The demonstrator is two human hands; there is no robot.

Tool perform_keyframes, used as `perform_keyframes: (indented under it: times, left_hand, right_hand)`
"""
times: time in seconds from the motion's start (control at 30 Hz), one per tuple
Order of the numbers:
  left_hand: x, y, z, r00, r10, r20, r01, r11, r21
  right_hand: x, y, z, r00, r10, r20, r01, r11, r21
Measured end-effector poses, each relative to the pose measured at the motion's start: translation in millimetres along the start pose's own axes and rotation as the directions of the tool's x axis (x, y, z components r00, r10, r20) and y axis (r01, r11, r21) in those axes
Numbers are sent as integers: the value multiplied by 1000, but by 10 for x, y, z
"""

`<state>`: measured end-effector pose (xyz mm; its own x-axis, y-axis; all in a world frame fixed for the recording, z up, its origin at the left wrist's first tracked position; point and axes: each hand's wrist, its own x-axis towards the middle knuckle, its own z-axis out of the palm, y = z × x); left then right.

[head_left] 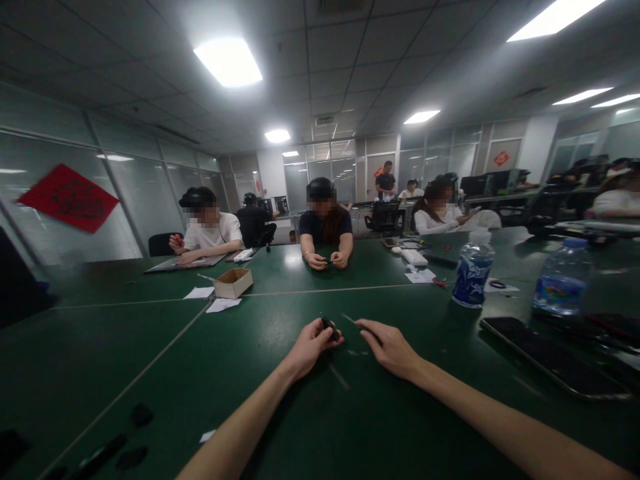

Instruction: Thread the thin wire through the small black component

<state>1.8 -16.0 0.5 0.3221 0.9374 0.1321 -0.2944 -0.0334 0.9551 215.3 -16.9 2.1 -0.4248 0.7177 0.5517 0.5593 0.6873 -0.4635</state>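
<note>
My left hand [311, 345] is closed around a small black part [330, 327]; its exact kind I cannot make out. To the right of it, my right hand [387, 343] pinches a thin pale strip [349, 319] between thumb and forefinger, its free end pointing toward the black part but apart from it. Beneath the hands, a narrow translucent strip [340, 375] lies on the green tabletop [280, 413]. A few tiny clear scraps [357, 353] rest between the two hands.
A phone [550, 357], a blue-labelled bottle [473, 270] and a second water bottle [562, 279] stand or lie at right. Ahead left is an open cardboard box [233, 283] beside paper slips. Dark pieces [133, 458] lie front left. A person [326, 230] works opposite.
</note>
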Motion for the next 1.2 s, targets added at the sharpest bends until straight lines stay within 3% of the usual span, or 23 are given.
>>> perform_keyframes:
  times: [0.1, 0.17, 0.27, 0.37, 0.67, 0.93, 1.2]
  left_hand:
    - [-3, -8, 16, 998, -25, 64, 21, 998, 55]
    - [8, -26, 3, 999, -12, 43, 11, 1000, 9]
    - [25, -46, -29, 1000, -9, 3, 9, 997, -77]
    - [23, -43, -44, 999, -18, -38, 14, 994, -110]
    - [28, -51, -40, 998, 20, -63, -24, 998, -53]
    - [-12, -8, -9, 996, 80, -35, -76, 990, 116]
    - [-9, 2, 10, 996, 87, -20, -84, 986, 143]
  right_hand:
    - [39, 48, -2, 976, 141, -169, -143, 990, -1]
    - [42, 30, -12, 987, 104, -121, -106, 994, -9]
    - [17, -51, -28, 997, -46, 62, 47, 999, -17]
    - [-3, -115, -37, 985, -77, 151, 85, 995, -45]
    - [7, -106, -41, 978, -81, 192, 99, 991, -85]
    - [-9, -155, -81, 969, -103, 223, 138, 980, -144]
    - [-15, -131, -57, 965, -104, 242, 162, 959, -232]
